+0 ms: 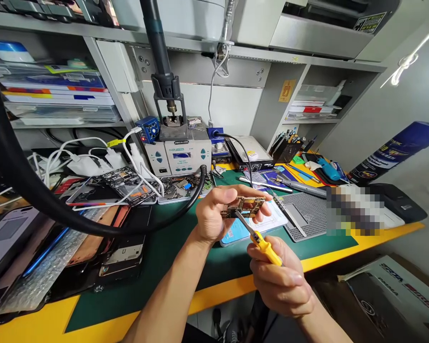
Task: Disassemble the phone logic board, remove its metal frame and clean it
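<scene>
- A small circuit board (246, 206) is being held above the counter (186, 267), near the middle of the scene.
- The left hand (210, 214) is gripping the board at its left end.
- The right hand (284, 281) is holding a yellow-handled tool (269, 248), its metal tip pointing at the board's near edge; contact is hard to tell.
- Below the board, a blue-and-white booklet (234, 234) is lying.
- Farther right, 1 perforated plate (316, 207) is lying flat.
- On the far side, a grey control unit (182, 156) is standing.
</scene>
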Tool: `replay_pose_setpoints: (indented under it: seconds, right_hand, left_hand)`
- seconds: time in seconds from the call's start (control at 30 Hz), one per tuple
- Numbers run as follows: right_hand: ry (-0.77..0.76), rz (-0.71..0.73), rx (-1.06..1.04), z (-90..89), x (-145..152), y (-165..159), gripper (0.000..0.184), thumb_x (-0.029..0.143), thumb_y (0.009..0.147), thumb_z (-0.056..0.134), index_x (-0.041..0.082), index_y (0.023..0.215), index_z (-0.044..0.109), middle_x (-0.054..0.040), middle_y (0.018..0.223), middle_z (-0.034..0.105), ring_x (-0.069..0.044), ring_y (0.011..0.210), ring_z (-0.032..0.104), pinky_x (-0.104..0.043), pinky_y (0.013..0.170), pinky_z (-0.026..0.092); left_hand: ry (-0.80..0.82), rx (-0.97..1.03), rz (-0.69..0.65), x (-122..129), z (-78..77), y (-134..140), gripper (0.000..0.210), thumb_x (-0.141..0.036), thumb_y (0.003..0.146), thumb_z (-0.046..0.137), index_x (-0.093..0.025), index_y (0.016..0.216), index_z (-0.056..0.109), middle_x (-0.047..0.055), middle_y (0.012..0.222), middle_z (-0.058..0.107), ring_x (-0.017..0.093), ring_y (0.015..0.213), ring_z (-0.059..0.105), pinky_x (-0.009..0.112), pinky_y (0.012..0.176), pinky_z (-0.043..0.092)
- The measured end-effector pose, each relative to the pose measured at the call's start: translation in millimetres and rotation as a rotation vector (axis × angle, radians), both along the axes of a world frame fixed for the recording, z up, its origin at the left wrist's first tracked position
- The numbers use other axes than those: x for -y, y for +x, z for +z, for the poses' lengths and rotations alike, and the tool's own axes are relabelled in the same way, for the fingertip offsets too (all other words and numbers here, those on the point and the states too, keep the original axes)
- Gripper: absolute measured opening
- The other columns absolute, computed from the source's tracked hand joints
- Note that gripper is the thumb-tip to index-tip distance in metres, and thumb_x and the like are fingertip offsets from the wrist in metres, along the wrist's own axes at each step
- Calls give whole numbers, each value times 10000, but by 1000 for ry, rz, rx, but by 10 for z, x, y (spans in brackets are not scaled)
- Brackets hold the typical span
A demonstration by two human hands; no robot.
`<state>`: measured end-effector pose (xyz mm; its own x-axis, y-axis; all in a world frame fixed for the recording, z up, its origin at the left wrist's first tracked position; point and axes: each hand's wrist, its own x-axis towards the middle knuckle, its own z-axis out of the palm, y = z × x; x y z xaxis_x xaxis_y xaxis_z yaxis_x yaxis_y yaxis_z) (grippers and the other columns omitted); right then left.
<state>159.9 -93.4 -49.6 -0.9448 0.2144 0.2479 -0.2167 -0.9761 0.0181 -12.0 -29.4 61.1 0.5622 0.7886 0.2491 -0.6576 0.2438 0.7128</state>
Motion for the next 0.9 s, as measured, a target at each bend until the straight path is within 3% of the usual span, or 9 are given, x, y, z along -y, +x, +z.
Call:
replay_pose_setpoints:
  seconds: [0.17, 0.27, 0.43, 0.6, 0.73, 0.9]
  right_hand:
    - [-42, 21, -324, 103, -1, -223, 254, 413, 807, 463, 177, 718, 449, -94, 628, 732, -135, 270, 565, -242, 261, 463]
    - [-16, 20, -420, 120, -29, -297, 195, 352, 780, 449, 161, 773, 488, -137, 761, 760, -134, 324, 605, -257, 289, 495]
    - [5, 50, -435, 93, -38, -329, 312, 440, 828, 441, 150, 721, 488, -115, 652, 714, -149, 326, 607, -256, 280, 491]
    - [-16, 18, -456, 111, 4, -332, 239, 401, 838, 438, 169, 815, 491, -106, 747, 760, -109, 322, 590, -233, 287, 485]
    - [3, 18, -364, 127, 7, -303, 291, 461, 871, 444, 183, 790, 471, -52, 645, 727, -94, 296, 559, -212, 284, 466]
    - [-24, 19, -432, 124, 22, -311, 270, 416, 885, 405, 176, 795, 488, -97, 714, 753, -98, 314, 581, -218, 306, 476]
  left_hand:
    - [0, 29, -58, -8, -17, 9, 525, -480, 687, 574, -65, 879, 832, 198, 757, 760, 275, 624, 639, 403, 635, 469]
    - [4, 40, -92, -4, -13, -3, 531, -483, 703, 551, -69, 890, 827, 192, 756, 752, 281, 629, 633, 411, 647, 467]
    - [15, 55, -169, -18, -41, -14, 585, -511, 729, 514, -58, 943, 815, 187, 795, 749, 284, 656, 636, 407, 667, 472]
    - [24, 64, -251, -56, -91, -12, 634, -529, 740, 481, -45, 994, 803, 192, 821, 741, 287, 671, 634, 412, 681, 485]
    - [33, 59, -281, -67, -98, -12, 643, -541, 746, 473, -47, 995, 801, 190, 827, 732, 284, 674, 626, 406, 681, 481]
    - [25, 44, -286, -58, -92, -13, 638, -537, 750, 476, -48, 998, 802, 191, 832, 726, 286, 680, 626, 408, 685, 480]
